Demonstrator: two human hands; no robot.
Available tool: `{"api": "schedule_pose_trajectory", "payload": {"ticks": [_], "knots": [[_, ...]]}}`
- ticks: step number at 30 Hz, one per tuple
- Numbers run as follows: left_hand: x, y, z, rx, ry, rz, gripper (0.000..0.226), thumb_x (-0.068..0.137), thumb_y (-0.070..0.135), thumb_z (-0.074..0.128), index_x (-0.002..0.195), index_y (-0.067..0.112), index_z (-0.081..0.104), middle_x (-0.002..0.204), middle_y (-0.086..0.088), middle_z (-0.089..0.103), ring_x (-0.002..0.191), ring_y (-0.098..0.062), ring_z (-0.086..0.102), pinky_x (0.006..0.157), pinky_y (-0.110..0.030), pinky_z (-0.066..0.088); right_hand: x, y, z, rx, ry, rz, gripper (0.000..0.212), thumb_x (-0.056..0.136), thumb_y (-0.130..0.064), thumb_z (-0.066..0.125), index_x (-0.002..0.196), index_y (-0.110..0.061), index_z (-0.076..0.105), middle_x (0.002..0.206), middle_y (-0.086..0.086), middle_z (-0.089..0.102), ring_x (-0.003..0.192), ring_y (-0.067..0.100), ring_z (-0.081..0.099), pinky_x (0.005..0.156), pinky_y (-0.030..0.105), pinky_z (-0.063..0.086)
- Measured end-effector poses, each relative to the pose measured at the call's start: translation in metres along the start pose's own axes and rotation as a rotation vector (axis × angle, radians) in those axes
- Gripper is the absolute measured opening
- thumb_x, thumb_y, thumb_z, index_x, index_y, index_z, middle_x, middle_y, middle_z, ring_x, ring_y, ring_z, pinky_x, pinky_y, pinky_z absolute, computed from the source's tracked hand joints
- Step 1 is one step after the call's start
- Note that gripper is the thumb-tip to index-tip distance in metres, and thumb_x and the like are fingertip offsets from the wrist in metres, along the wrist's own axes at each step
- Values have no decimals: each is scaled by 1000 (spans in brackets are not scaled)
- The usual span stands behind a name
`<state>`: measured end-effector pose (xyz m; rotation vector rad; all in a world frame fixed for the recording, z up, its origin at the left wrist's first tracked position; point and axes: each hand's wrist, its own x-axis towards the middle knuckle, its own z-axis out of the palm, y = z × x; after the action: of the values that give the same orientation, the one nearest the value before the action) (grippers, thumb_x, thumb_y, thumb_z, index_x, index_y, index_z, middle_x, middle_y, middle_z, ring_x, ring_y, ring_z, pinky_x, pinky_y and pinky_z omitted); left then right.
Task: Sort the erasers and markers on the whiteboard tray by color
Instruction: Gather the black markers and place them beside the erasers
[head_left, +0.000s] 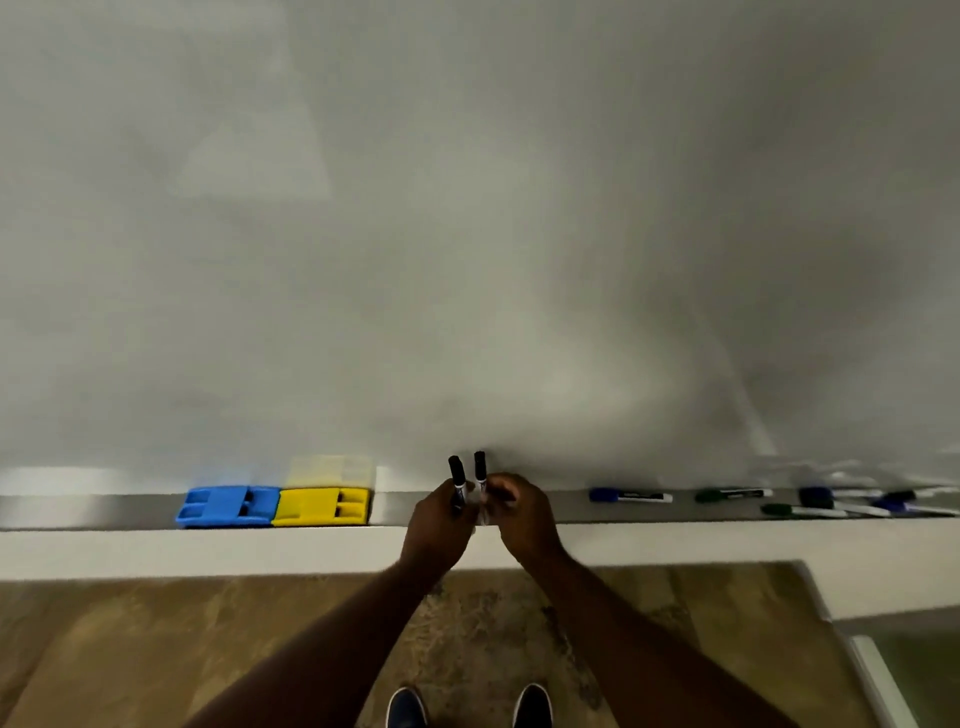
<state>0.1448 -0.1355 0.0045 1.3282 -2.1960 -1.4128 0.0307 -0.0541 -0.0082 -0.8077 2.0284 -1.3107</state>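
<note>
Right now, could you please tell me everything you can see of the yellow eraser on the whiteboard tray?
The yellow eraser is a blocky, moulded piece that looks like plastic, with two dark rectangular slots near its right end. It lies flat on the grey whiteboard tray, its back close against the board, which shows a faint yellow reflection above it. Its left end butts against the blue eraser of the same shape. Neither hand touches it; both are further right. Its underside is hidden.

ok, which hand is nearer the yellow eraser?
Left. The left hand, gripping a black marker, is just right of the yellow eraser; the right hand, gripping another, is farther right.
</note>
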Motion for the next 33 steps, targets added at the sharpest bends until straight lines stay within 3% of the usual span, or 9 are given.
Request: {"api": "schedule_pose_trajectory", "payload": {"ticks": [3,7,14,17,19,21,24,29,33], "knots": [[5,13,12,39,-60,44,7,89,28,58,90,25,64,79,4,70,75,-14,66,60,-26,46,-7,-3,-12,3,48,1,20,89,-13,66,108,-11,72,102,5,74,92,18,71,84,39,60],[5,29,36,89,-151,109,20,90,25,62,102,9,60,94,-9,69,87,-28,65,75,-38,51,-20,0,-42,-82,199,-4,22,88,-11,66,109,-14,72,100,-4,71,92,11,68,84,30,59],[-5,70,86,105,-272,188,11,89,23,65,98,17,62,92,-3,70,86,-24,65,70,-32,48,-40,18,-112,-126,292,36,20,89,-10,65,107,-13,74,98,2,76,88,13,71,84,34,60],[-3,89,114,107,-311,236,15,92,24,60,81,34,63,76,13,70,75,-8,65,63,-24,45,-37,30,-147,-167,309,43,21,91,-9,63,109,-11,73,102,5,76,93,17,71,86,36,60],[-3,104,137,106,-315,249,18,93,27,56,78,35,62,69,14,68,68,-1,63,62,-24,48,-35,42,-176,-206,320,37,21,92,-9,62,111,-10,72,105,5,75,95,15,71,87,31,59],[-3,118,161,112,-306,235,10,93,31,56,87,30,64,73,9,70,71,-8,65,66,-30,52,-33,54,-206,-263,320,30,22,92,-10,62,112,-11,72,107,5,75,97,15,70,87,19,55],[-4,139,203,112,-275,227,5,92,30,58,89,29,62,71,11,67,70,-10,64,62,-26,48,-29,77,-257,-357,324,46,23,93,-10,61,113,-11,72,109,4,74,100,14,68,85,10,45],[-3,164,261,93,-275,188,12,93,27,56,81,28,60,72,6,69,72,-11,65,65,-29,50,-23,115,-344,-476,340,148,25,95,-11,55,116,-10,68,116,7,70,108,21,65,95,27,50],[0,189,308,136,-236,169,10,91,31,59,84,25,62,74,4,69,72,-18,64,67,-32,51,-23,152,-416,-483,369,257,26,93,-6,53,115,-10,66,112,11,70,107,28,65,91,32,50]]}}
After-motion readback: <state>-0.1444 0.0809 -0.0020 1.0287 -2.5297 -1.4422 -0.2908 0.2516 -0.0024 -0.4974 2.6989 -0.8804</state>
